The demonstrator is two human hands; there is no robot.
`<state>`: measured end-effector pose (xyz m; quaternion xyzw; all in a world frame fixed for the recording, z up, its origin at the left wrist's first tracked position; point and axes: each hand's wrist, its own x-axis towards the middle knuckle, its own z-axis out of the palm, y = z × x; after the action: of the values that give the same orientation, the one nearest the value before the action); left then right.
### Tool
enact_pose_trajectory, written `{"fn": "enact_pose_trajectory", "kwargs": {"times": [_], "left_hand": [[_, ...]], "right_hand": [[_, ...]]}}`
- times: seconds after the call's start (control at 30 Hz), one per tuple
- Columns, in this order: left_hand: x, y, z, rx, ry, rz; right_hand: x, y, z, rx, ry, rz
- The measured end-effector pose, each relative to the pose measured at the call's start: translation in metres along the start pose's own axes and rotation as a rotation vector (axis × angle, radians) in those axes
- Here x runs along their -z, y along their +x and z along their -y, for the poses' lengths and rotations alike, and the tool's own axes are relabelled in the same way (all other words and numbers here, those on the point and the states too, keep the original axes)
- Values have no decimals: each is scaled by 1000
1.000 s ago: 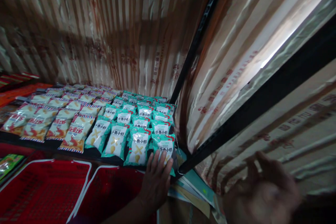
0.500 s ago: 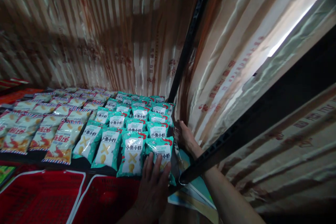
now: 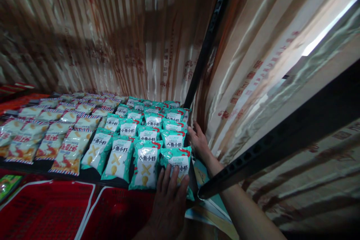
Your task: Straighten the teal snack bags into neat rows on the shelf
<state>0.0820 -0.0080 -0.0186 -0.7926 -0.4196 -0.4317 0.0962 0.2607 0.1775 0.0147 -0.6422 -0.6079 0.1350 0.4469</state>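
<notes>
Teal-and-white snack bags lie in overlapping rows on a dark shelf. My left hand rests its outstretched fingers on the lower part of the front right bag. My right hand reaches past a slotted black post and lies along the right side of the rows, close to the bag edges. Its fingers are extended and partly in shadow; contact with the bags cannot be made out. Neither hand grips anything visible.
White-and-orange snack bags fill the shelf's left part. Two red baskets stand in front, below the shelf edge. Slotted black posts cross at right. Printed curtain-like sheeting hangs behind. Papers or flat packaging lie below right.
The view has shifted a little, so the shelf appears farther right. My left hand stays on the front bag; my right hand's fingers show slightly more beside the rows.
</notes>
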Motion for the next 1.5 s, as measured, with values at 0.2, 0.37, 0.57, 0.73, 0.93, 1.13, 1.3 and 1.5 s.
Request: {"fn": "enact_pose_trajectory", "kwargs": {"times": [0.2, 0.37, 0.57, 0.73, 0.93, 1.13, 1.3, 1.5], "left_hand": [[-5, -2, 1, 4, -6, -19], [-7, -1, 3, -5, 18, -24], [-5, 4, 3, -9, 23, -47], [-5, 5, 2, -13, 10, -55], [-3, 6, 2, -18, 1, -46], [-5, 5, 3, -9, -1, -49], [-7, 3, 4, -5, 25, -55], [-4, 4, 4, -17, 52, -22]], "right_hand": [[1, 12, 16, 11, -25, 98], [1, 14, 17, 24, -55, 125], [-1, 17, 17, 11, -113, 90], [-5, 18, 21, -12, -198, 10], [-6, 15, 23, 9, -268, -27], [-2, 16, 33, 47, -341, 10], [-1, 14, 42, 77, -368, 22], [-2, 14, 42, 67, -404, 24]]}}
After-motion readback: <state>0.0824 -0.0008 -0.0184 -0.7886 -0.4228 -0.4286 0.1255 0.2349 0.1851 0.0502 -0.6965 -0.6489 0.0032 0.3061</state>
